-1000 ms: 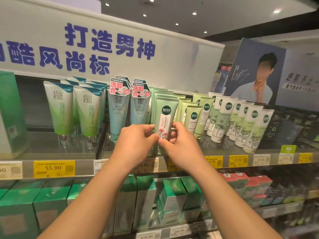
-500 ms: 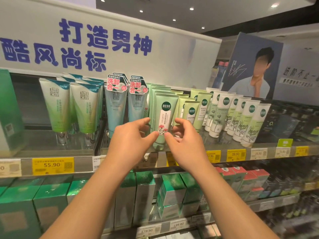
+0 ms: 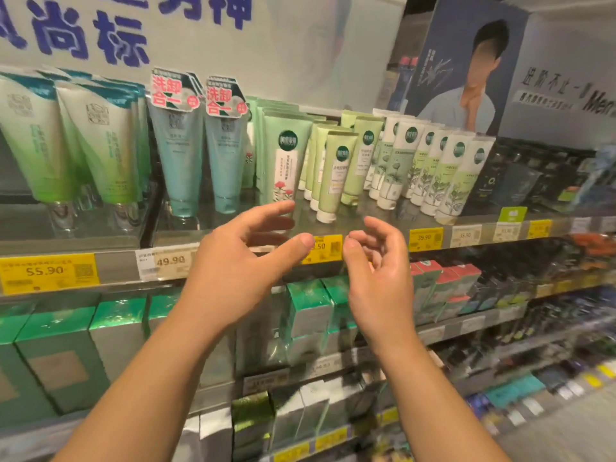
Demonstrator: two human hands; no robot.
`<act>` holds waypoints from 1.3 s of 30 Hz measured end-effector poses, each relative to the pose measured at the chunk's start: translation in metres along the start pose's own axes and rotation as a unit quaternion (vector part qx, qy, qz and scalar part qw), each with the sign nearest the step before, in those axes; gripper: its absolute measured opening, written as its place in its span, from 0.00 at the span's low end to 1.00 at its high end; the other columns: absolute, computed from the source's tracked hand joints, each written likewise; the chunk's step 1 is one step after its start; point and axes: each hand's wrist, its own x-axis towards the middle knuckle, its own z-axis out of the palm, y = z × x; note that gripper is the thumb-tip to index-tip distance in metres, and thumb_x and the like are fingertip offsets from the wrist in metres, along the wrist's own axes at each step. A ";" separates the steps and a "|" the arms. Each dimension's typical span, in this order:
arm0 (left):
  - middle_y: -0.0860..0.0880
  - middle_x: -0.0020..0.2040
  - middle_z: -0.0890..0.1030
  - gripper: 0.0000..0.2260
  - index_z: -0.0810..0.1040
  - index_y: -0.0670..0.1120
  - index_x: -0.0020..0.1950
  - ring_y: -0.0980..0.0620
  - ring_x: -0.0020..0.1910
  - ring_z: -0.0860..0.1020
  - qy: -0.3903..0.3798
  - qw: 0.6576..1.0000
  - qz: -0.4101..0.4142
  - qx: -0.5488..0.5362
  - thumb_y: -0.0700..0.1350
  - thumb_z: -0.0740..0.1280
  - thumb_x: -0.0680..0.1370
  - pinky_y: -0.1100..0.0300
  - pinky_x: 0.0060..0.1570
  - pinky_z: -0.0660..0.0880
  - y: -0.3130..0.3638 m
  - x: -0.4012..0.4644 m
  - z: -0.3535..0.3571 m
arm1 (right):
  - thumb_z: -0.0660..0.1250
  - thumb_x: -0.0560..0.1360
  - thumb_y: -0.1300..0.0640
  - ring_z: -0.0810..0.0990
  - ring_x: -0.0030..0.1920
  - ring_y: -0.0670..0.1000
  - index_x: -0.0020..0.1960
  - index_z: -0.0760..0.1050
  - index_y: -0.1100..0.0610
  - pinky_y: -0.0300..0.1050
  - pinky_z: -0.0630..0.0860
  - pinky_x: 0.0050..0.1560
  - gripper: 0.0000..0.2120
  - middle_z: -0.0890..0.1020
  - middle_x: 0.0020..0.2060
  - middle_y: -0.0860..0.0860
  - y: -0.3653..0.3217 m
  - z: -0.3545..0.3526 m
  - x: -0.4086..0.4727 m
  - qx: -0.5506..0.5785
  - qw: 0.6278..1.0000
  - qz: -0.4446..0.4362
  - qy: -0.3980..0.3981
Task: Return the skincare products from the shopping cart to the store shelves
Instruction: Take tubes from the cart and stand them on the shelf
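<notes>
Fingers are loose and apart on both the left hand (image 3: 233, 268) and right hand (image 3: 380, 278), holding nothing. The green tube (image 3: 283, 161) with the red flower stands on the shelf (image 3: 366, 211) just behind them, front of its row.

Flower-label tube (image 3: 283, 165) upright on top shelf (image 3: 366, 215), left hand (image 3: 233, 271) & right hand (image 3: 380, 271) just before it, both empty

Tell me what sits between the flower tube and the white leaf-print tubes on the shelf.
Head view: pale green tubes stand between the flower tube and the white tubes.
</notes>
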 end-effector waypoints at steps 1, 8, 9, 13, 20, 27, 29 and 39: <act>0.59 0.54 0.86 0.27 0.82 0.62 0.62 0.61 0.54 0.84 -0.019 1.000 0.001 -0.012 0.65 0.74 0.64 0.55 0.56 0.81 -0.002 -0.003 0.008 | 0.69 0.82 0.57 0.81 0.55 0.44 0.64 0.71 0.44 0.35 0.76 0.54 0.14 0.80 0.55 0.47 0.004 -0.007 -0.004 -0.003 1.000 0.008 0.004; 0.62 0.54 0.86 0.27 0.81 0.62 0.63 0.62 0.53 0.84 -0.151 0.988 0.000 -0.044 0.65 0.74 0.64 0.58 0.58 0.78 -0.011 -0.020 0.082 | 0.67 0.82 0.55 0.80 0.51 0.37 0.63 0.72 0.43 0.33 0.75 0.51 0.12 0.80 0.55 0.45 0.028 -0.078 -0.045 -0.045 0.996 0.064 0.039; 0.63 0.54 0.85 0.27 0.81 0.62 0.63 0.63 0.53 0.83 -0.174 0.984 -0.001 -0.042 0.65 0.75 0.64 0.60 0.57 0.78 -0.011 -0.023 0.095 | 0.67 0.82 0.52 0.80 0.53 0.37 0.63 0.72 0.41 0.32 0.75 0.51 0.12 0.80 0.57 0.44 0.031 -0.090 -0.052 -0.052 0.995 0.078 0.039; 0.63 0.54 0.85 0.29 0.81 0.62 0.63 0.64 0.54 0.83 -0.268 0.962 -0.019 -0.054 0.67 0.79 0.64 0.61 0.58 0.77 -0.010 -0.040 0.152 | 0.67 0.79 0.39 0.79 0.61 0.37 0.67 0.69 0.38 0.33 0.75 0.57 0.18 0.79 0.63 0.44 0.038 -0.146 -0.085 -0.070 0.988 0.106 0.088; 0.56 0.54 0.86 0.23 0.82 0.54 0.63 0.62 0.53 0.83 -0.409 0.900 -0.078 -0.130 0.54 0.78 0.68 0.73 0.51 0.75 -0.015 -0.087 0.265 | 0.63 0.73 0.39 0.79 0.60 0.35 0.67 0.73 0.44 0.27 0.71 0.57 0.23 0.81 0.62 0.48 0.052 -0.245 -0.152 -0.127 0.943 0.165 0.258; 0.52 0.41 0.84 0.14 0.79 0.34 0.64 0.63 0.36 0.78 -0.496 0.838 -0.164 -0.160 0.35 0.69 0.78 0.73 0.40 0.74 -0.018 -0.155 0.383 | 0.62 0.80 0.45 0.74 0.69 0.35 0.71 0.76 0.49 0.31 0.70 0.67 0.22 0.79 0.66 0.35 0.072 -0.359 -0.233 -0.134 0.878 0.227 0.399; 0.57 0.41 0.85 0.13 0.82 0.38 0.62 0.66 0.37 0.79 -0.499 0.837 -0.181 -0.132 0.37 0.70 0.78 0.69 0.44 0.77 -0.021 -0.173 0.415 | 0.60 0.79 0.46 0.74 0.69 0.37 0.72 0.76 0.52 0.35 0.70 0.70 0.24 0.79 0.68 0.40 0.074 -0.390 -0.249 -0.138 0.863 0.242 0.422; 0.64 0.49 0.84 0.16 0.81 0.65 0.56 0.61 0.50 0.81 -0.623 0.768 -0.148 0.033 0.67 0.71 0.71 0.53 0.55 0.79 -0.033 -0.226 0.539 | 0.59 0.85 0.42 0.70 0.60 0.22 0.75 0.72 0.40 0.33 0.66 0.63 0.19 0.75 0.67 0.32 0.126 -0.514 -0.306 -0.118 0.794 0.349 0.484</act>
